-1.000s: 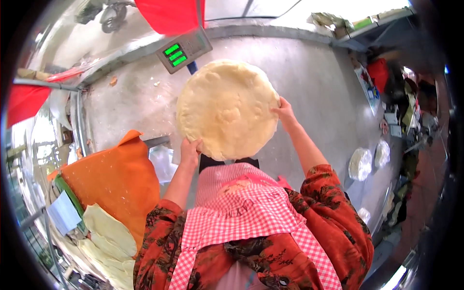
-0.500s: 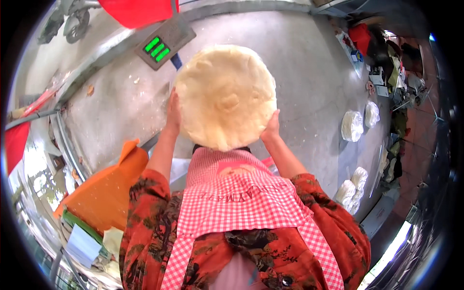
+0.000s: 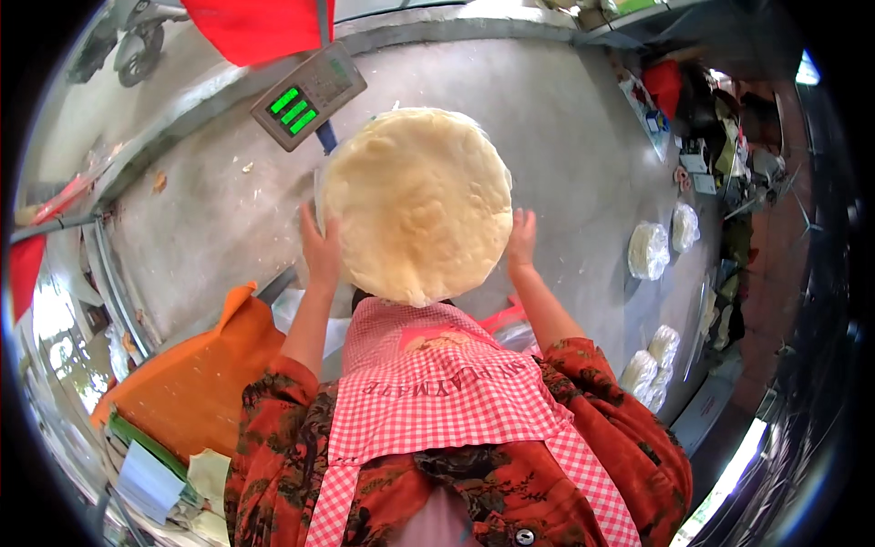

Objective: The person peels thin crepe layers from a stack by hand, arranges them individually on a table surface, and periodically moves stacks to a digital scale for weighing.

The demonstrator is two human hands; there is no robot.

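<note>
A large round stack of pale flatbread, with clear plastic film showing at its edge, is right in front of my apron. The scale's display head, with green lit digits, stands just beyond it to the left. My left hand is at the bread's left edge, fingers apart; whether it still touches the bread I cannot tell. At the right edge, my right hand is open, with a small gap between it and the bread. Whatever bears the stack is hidden beneath it.
Bagged stacks of pale rounds sit on the concrete floor to the right, with more bags nearer. An orange sheet lies at the near left. Clutter lines the right side. A red cloth or sheet hangs at the far left.
Both hands have loosened from the bread's sides, and their fingers have opened outward. The bread now sits slightly lower and further left in view, as the whole view has shifted a little.
</note>
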